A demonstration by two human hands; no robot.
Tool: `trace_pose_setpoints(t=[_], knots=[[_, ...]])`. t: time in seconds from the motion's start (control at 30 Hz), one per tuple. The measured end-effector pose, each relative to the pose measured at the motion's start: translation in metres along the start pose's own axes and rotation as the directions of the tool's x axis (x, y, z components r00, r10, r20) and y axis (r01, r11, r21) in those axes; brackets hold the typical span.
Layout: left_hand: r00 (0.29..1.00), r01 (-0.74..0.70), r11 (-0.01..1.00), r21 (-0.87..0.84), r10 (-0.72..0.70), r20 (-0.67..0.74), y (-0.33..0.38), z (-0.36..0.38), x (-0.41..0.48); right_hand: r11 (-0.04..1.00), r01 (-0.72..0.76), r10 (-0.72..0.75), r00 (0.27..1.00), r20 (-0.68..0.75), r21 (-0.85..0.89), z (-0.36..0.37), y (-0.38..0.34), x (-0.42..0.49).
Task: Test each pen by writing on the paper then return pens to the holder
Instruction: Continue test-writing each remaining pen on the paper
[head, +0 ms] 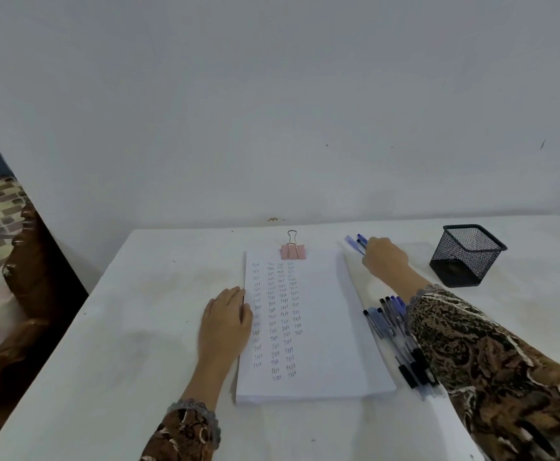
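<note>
A stack of white paper (325, 327) lies in the middle of the table, its left half filled with several columns of the word "Test". My left hand (225, 321) rests flat on the paper's left edge. My right hand (385, 257) is past the paper's top right corner and grips a few blue pens (355, 243) whose ends stick out to the left. Several more blue and black pens (398, 341) lie in a heap along the paper's right edge, partly under my right sleeve. The black mesh holder (468, 256) stands to the right of my right hand.
A pink binder clip (292, 251) clamps the top edge of the paper. The white table (122, 344) butts against a plain wall at the back. A brown carved piece of furniture (29, 277) stands off the table's left edge.
</note>
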State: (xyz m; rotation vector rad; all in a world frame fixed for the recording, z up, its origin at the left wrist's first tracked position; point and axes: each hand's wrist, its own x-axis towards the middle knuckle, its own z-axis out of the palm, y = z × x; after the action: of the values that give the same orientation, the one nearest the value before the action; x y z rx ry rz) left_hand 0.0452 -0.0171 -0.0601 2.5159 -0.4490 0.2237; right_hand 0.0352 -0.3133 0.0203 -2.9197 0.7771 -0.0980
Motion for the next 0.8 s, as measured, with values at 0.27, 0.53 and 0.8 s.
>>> trace_pose_setpoints(t=[0.27,0.53,0.8], knots=[[1.0,-0.004,1.0,-0.003,0.004,0.001,-0.001,0.001,0.0,0.722,-0.114,-0.04,0.978,0.205,0.683,-0.027,-0.019,-0.021],[1.0,0.001,1.0,-0.004,-0.001,0.028,-0.001,0.001,0.001,0.816,0.527,-0.524,0.848,-0.08,0.239,0.024,-0.059,-0.075],[1.0,-0.011,1.0,-0.006,0.011,0.005,-0.001,0.0,0.001,0.685,0.728,-0.686,0.657,-0.314,0.027,0.062,-0.075,-0.085]])
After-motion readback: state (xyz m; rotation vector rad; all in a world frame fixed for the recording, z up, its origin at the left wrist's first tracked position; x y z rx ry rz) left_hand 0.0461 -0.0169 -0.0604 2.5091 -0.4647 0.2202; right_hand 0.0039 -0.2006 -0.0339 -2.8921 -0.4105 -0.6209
